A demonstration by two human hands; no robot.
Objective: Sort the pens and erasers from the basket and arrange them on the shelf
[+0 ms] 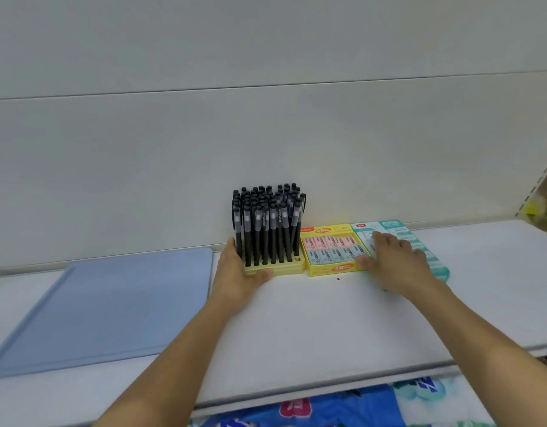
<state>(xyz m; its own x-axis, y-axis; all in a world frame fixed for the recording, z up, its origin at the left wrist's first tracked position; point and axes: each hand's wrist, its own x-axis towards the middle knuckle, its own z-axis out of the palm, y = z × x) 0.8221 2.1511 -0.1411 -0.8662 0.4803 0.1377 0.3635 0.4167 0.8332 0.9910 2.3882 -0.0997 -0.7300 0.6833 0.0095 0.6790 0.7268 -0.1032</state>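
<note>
A yellow pen stand full of several upright black pens stands on the white shelf against the back wall. My left hand holds the stand's left front corner, thumb along its front edge. To its right lies a yellow box of pink and blue erasers. Beside that lies a teal and white eraser box. My right hand rests flat on the teal box, with its thumb touching the yellow box's right front corner.
A light blue flat tray lies on the shelf's left part. Below the shelf's front edge, colourful printed packaging shows. A shelf upright stands at the far right.
</note>
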